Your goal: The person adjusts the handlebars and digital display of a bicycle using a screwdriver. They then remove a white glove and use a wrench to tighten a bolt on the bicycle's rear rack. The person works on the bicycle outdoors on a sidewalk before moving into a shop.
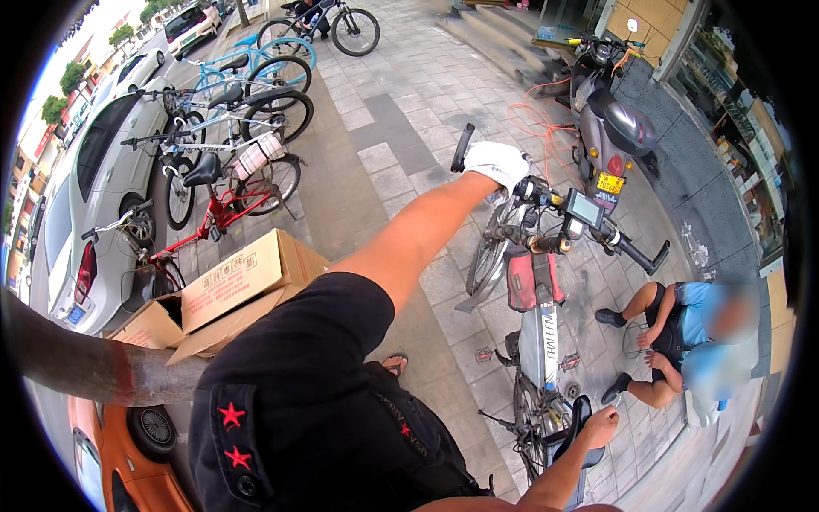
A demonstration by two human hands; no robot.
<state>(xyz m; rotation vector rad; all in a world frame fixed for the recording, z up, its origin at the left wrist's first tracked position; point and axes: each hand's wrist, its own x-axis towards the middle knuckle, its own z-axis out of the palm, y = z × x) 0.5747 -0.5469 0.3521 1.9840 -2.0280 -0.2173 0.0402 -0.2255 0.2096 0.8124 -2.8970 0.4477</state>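
My left hand (495, 166), in a white glove, is closed on the left end of the handlebar (533, 192) of a bicycle standing before me, beside a black bar end. A display (585, 210) is mounted mid-handlebar. The bike has a silver frame (539, 341) with a red-and-grey bag (531, 280). My right hand (601, 427), bare, is closed on the edge of the black saddle (580, 416) near the lower edge of the view.
A seated person (665, 328) is close right of the bike, beside the shop wall. A scooter (610, 128) and orange hose (546, 128) lie ahead. Parked bikes (256, 111), cardboard boxes (235, 282), a tree trunk (90, 367) and cars (102, 188) line the left; another person (307, 13) is behind them.
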